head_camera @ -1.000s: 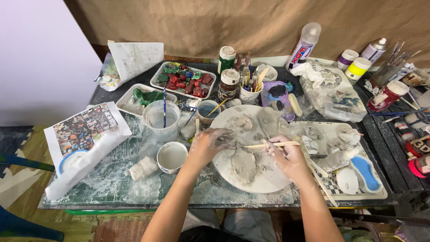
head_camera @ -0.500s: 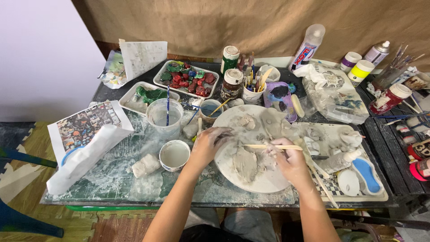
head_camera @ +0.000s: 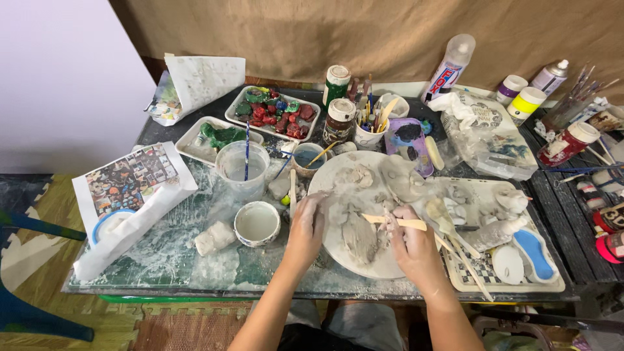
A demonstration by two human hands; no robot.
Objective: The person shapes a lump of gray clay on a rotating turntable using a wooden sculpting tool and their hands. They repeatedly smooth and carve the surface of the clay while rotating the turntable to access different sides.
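A round white board smeared with grey clay lies in the middle of the table. On it rests a flat grey clay piece. My left hand lies at the board's left edge, fingers curled and touching the clay surface. My right hand sits at the board's right side and holds a thin wooden modelling stick that points left over the clay piece. Both hands are coated in clay.
A small white bowl and a clear cup of water stand to the left. Trays of coloured pieces, jars, a brush cup and bottles line the back. A checkered tray with clay parts sits right.
The view has shifted slightly. My hands stay on the board; the right hand and stick have moved a little lower over the clay piece.
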